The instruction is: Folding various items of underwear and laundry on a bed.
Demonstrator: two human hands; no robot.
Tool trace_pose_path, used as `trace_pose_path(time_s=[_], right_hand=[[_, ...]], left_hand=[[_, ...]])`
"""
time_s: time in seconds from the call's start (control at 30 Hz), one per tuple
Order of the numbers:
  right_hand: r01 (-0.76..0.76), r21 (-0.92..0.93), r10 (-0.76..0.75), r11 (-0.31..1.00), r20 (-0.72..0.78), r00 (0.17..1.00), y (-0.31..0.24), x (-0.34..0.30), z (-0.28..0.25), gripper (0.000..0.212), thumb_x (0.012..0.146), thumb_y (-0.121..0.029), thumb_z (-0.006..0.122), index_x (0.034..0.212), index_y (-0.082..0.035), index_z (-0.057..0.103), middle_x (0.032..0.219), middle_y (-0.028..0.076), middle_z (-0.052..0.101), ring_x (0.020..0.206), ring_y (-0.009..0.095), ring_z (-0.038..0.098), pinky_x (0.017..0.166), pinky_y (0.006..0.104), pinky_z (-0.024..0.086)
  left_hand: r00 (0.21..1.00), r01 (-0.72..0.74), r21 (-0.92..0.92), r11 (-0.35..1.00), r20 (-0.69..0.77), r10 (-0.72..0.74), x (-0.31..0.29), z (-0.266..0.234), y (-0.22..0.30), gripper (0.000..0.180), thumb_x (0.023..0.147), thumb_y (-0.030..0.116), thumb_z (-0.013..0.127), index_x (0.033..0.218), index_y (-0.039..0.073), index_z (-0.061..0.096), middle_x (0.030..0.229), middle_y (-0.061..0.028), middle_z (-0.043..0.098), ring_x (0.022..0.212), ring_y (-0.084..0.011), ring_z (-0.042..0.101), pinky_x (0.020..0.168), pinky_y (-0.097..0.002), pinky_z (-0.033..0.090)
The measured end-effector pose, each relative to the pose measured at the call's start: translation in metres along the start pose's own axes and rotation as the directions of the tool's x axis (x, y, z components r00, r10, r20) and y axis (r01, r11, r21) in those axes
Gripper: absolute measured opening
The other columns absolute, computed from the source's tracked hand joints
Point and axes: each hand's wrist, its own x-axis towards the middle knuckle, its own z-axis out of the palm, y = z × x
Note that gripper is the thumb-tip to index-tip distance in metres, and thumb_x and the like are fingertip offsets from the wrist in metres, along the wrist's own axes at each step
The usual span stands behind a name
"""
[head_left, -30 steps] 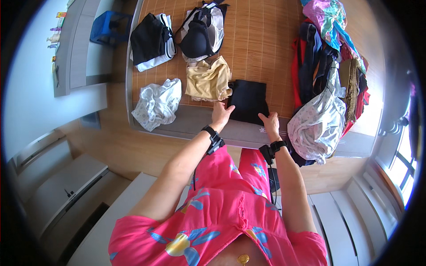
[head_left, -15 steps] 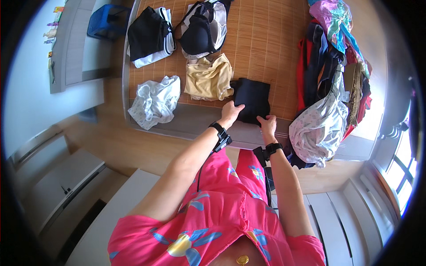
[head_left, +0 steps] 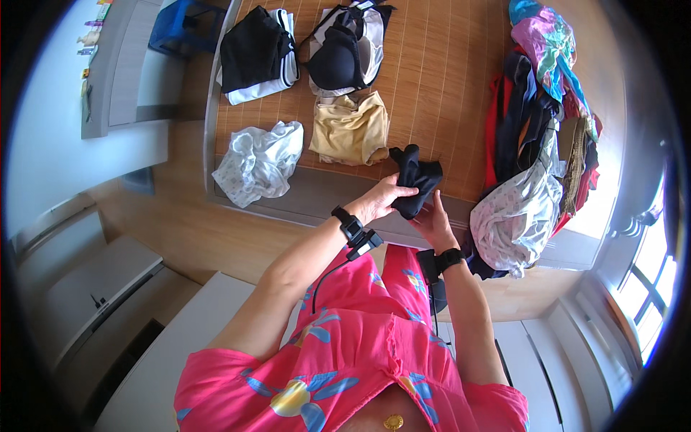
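A small black garment [head_left: 419, 177], bunched and partly folded over, is lifted at the front edge of the bed-like platform. My left hand [head_left: 385, 198] grips its near left side, with the thumb on top. On its lower right side, my right hand [head_left: 435, 225] cups the cloth, one digit pointing up and the other fingers partly hidden beneath. Just beyond the left hand lies a folded tan garment [head_left: 350, 129]. A crumpled white patterned garment [head_left: 260, 162] rests farther left.
Black bras [head_left: 338, 61] and a black-and-white folded stack [head_left: 255, 54] lie behind. At right is a heap of clothes with a white patterned cloth [head_left: 515, 223] hanging over the grey platform edge [head_left: 324, 189]. A blue stool [head_left: 176, 29] stands far left.
The black garment went from spread flat to bunched and raised toward me. My left hand moved slightly right and nearer. My right hand turned and came under the cloth.
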Motion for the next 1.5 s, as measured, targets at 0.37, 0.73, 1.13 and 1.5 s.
trace_pose_path(time_s=[0.37,0.73,1.13,1.5], right_hand=[[0.286,-0.177,-0.254,0.942,0.185,0.949,-0.029,0.002,0.144,0.029,0.088,-0.012,0.060,0.115,-0.001,0.056,0.105,0.008,0.064,0.094,0.018,0.062,0.087,0.0309,0.049],[0.287,-0.908,-0.639,0.306,0.028,0.769,-0.009,0.097,0.116,0.048,0.079,-0.022,0.069,0.117,0.005,0.056,0.103,0.016,0.065,0.098,0.022,0.061,0.085,0.0314,0.046],[0.404,-0.813,-0.354,0.419,0.264,0.897,0.010,0.107,0.147,0.057,0.082,-0.009,0.066,0.135,-0.009,0.045,0.125,0.011,0.053,0.106,0.018,0.053,0.090,0.0290,0.044],[0.310,-0.874,-0.391,0.375,0.154,0.907,0.004,0.114,0.106,0.044,0.084,-0.015,0.066,0.124,-0.003,0.054,0.102,0.011,0.064,0.095,0.016,0.059,0.083,0.0291,0.047]], left_hand=[[0.937,-0.348,0.145,0.926,0.080,0.340,-0.076,-0.039,0.091,0.051,0.082,0.001,0.066,0.129,0.003,0.046,0.119,-0.0066,0.057,0.109,-0.0175,0.054,0.096,-0.0321,0.043],[0.917,-0.290,0.377,0.880,-0.153,0.368,-0.040,-0.151,0.099,0.041,0.085,0.006,0.063,0.123,-0.002,0.049,0.119,-0.0107,0.058,0.108,-0.0184,0.055,0.092,-0.0295,0.044],[0.499,-0.062,0.886,0.459,-0.370,0.783,-0.016,-0.179,0.097,0.044,0.081,0.024,0.069,0.113,0.000,0.053,0.094,-0.0158,0.062,0.091,-0.0306,0.058,0.076,-0.0389,0.046],[0.670,0.051,0.776,-0.628,0.440,0.598,0.022,-0.063,0.118,0.063,0.074,0.031,0.071,0.127,0.008,0.047,0.132,-0.0089,0.043,0.121,-0.0324,0.043,0.089,-0.0417,0.044]])
